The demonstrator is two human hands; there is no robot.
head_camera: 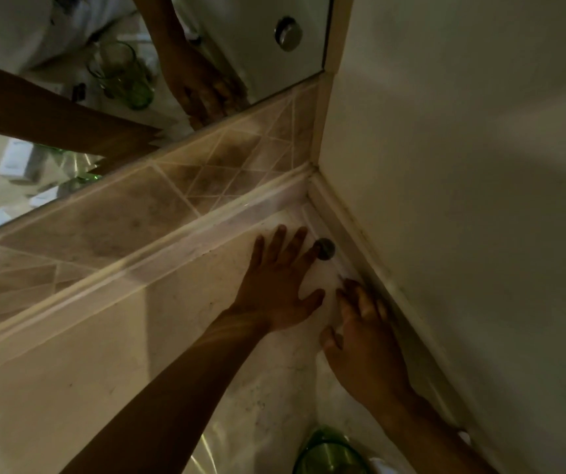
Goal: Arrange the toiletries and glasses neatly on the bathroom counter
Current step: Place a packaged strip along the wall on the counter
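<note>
My left hand (279,285) lies flat with fingers spread on a flat white item (322,278) tucked into the counter's far right corner. My right hand (360,331) rests on the same item's near side along the right wall, fingers slightly bent, not clearly gripping. A round metal piece (325,249) sits at the tip of my left hand's fingers. A green glass (329,451) stands at the bottom edge, just in front of my right forearm. The mirror (69,35) reflects another green glass (121,75) and my hand.
A tiled backsplash (158,206) runs under the mirror, and a plain wall (462,165) closes off the right side. The pale marble counter (69,388) stretches to the left. The mirror also reflects white boxes (15,162) lying behind me on the left.
</note>
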